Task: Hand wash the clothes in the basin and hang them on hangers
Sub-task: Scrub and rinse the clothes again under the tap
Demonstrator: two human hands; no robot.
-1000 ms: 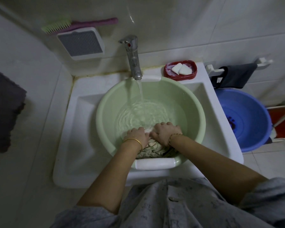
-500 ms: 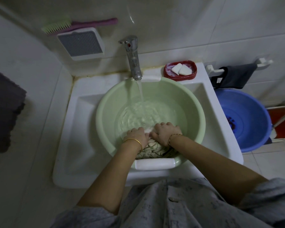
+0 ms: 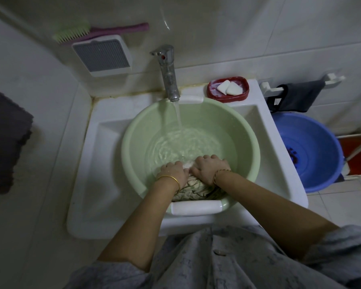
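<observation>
Cloth (image 3: 193, 189), patterned, bunched at 6 o'clock side of green basin (image 3: 133, 142), partly under water. Left hand (image 3: 173, 172) and right hand (image 3: 209, 167) side by side on top, fingers curled, gripping cloth, knuckles toward tap (image 3: 168, 74). Tap at 12 o'clock, water running into basin. Basin sits in white sink (image 3: 88, 184). Red soap dish (image 3: 227, 88) at 1 o'clock. Blue tub (image 3: 321, 151) at 3 o'clock, on floor.
</observation>
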